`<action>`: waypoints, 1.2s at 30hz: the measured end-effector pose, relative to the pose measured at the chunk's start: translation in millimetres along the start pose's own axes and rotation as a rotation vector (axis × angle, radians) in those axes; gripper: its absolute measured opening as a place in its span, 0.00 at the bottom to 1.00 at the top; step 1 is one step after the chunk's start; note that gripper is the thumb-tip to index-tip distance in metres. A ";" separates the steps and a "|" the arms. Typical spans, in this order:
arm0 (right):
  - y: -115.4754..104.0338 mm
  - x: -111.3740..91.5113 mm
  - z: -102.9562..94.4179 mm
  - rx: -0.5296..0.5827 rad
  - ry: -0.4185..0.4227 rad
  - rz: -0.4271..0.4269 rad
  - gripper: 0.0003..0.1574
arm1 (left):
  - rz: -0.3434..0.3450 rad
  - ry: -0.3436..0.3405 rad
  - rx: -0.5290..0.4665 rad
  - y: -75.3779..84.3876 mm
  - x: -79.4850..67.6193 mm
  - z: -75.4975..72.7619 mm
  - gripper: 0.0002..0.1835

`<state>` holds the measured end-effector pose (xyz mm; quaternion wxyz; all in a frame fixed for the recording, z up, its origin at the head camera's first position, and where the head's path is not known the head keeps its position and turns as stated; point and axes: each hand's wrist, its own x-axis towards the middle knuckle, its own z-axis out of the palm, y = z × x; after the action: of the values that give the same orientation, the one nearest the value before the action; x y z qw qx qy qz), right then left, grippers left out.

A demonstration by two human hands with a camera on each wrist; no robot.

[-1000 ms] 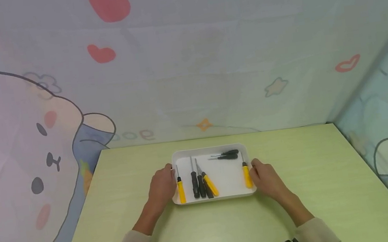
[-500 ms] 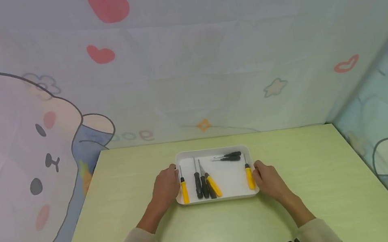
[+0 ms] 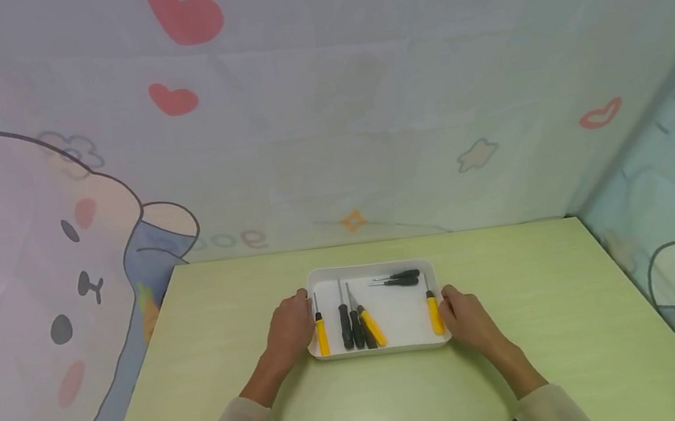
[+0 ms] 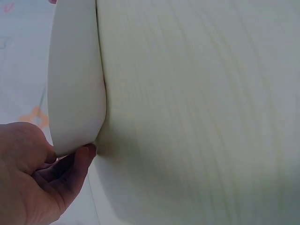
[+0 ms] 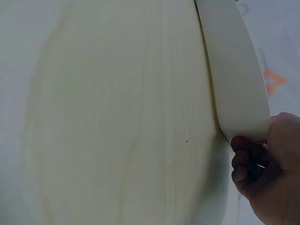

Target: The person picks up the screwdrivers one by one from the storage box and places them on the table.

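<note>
While the white tray [image 3: 402, 316] is held between both hands, its opposite short ends are grasped by the left hand [image 3: 291, 325] and the right hand [image 3: 464, 317], fingers curled round the edge. Should one side be raised faster than the other, the loose screwdrivers [image 3: 346, 327] could be sent sliding toward the lower hand. Shallow, rectangular and round-cornered, the tray is smooth-walled; yellow handles [image 3: 323, 337] are seen just beside both hands. Below the hands, a pale green table [image 3: 388, 403] is shown.
</note>
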<state>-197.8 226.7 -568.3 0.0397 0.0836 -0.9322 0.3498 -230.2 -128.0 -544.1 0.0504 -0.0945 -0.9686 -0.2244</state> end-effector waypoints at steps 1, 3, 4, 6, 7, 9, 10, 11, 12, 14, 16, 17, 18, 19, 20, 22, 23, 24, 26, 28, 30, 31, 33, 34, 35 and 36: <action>0.2 0.0 0.0 -0.001 0.002 -0.004 0.04 | 0.001 0.004 0.003 0.6 -0.4 0.0 0.10; 0.1 -0.1 0.2 -0.002 0.002 -0.005 0.04 | 0.001 0.009 0.007 1.5 -0.8 0.1 0.10; 0.1 -0.1 0.1 -0.001 0.002 -0.003 0.04 | -0.001 0.009 0.008 1.8 -0.7 0.2 0.10; 0.0 0.3 -0.4 0.001 0.003 -0.004 0.04 | -0.007 0.010 0.005 2.0 -0.2 0.2 0.10; -0.1 0.7 -0.6 0.003 0.003 -0.006 0.04 | -0.012 0.010 0.005 1.8 0.3 0.4 0.11; 0.1 1.7 -0.9 0.001 0.005 -0.009 0.04 | -0.022 0.004 0.007 0.7 1.7 0.7 0.11; 0.5 2.3 -0.8 -0.001 0.006 -0.009 0.04 | -0.027 -0.002 0.007 0.2 2.4 0.7 0.11; 0.6 2.7 -0.5 -0.003 0.008 -0.008 0.04 | -0.030 -0.004 0.006 -0.4 3.0 0.8 0.11; 0.9 3.1 0.2 -0.005 0.007 -0.005 0.04 | -0.034 -0.008 0.006 -1.0 3.6 0.9 0.10; 1.4 3.5 1.2 -0.006 0.005 0.005 0.04 | -0.037 -0.016 0.003 -1.8 4.7 0.6 0.09; 1.8 3.5 2.4 -0.005 0.002 0.017 0.04 | -0.046 -0.029 -0.012 -2.0 5.4 0.2 0.08; 2.1 3.5 2.7 -0.005 -0.001 0.022 0.04 | -0.051 -0.037 -0.016 -2.3 5.9 0.2 0.08; 2.4 3.5 2.8 -0.005 -0.004 0.024 0.04 | -0.059 -0.045 -0.024 -2.3 6.1 0.2 0.08; 2.4 3.3 2.5 -0.004 -0.006 0.026 0.04 | -0.064 -0.054 -0.027 -2.3 6.4 0.1 0.08; 2.3 3.0 2.4 -0.004 -0.008 0.027 0.04 | -0.070 -0.062 -0.032 -2.2 6.6 0.2 0.08; 2.6 2.3 1.8 -0.005 -0.014 0.027 0.03 | -0.078 -0.076 -0.039 -2.0 6.8 0.7 0.08; 2.6 2.0 1.6 -0.005 -0.017 0.028 0.03 | -0.078 -0.081 -0.043 -2.0 6.9 0.8 0.08; 2.6 1.5 1.3 -0.005 -0.022 0.030 0.03 | -0.078 -0.087 -0.047 -1.9 7.0 1.0 0.07; 3.2 0.8 1.4 -0.006 -0.025 0.035 0.02 | -0.073 -0.098 -0.053 -2.8 7.4 2.3 0.08; 4.1 0.4 1.8 -0.007 -0.028 0.041 0.02 | -0.077 -0.105 -0.067 -3.3 7.6 3.0 0.08; 5.4 0.0 2.4 -0.007 -0.031 0.045 0.02 | -0.087 -0.114 -0.078 -3.7 7.7 3.5 0.08; 5.8 -0.2 3.0 -0.006 -0.029 0.047 0.02 | -0.092 -0.116 -0.085 -3.8 7.6 3.3 0.09; 6.5 -0.6 3.6 -0.004 -0.031 0.049 0.02 | -0.109 -0.122 -0.099 -2.8 7.1 2.0 0.09; 6.6 -0.7 3.8 0.000 -0.032 0.049 0.02 | -0.114 -0.126 -0.101 -2.5 7.0 1.4 0.09; 6.8 -0.8 3.8 0.004 -0.034 0.048 0.02 | -0.118 -0.130 -0.104 -2.2 6.9 0.9 0.09; 7.1 -1.0 3.5 0.010 -0.035 0.049 0.02 | -0.118 -0.132 -0.101 -1.8 6.9 0.2 0.10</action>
<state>-198.2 229.8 -575.7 0.0142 0.0669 -0.9329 0.3536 -237.3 -128.4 -544.1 -0.0314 -0.0543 -0.9611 -0.2689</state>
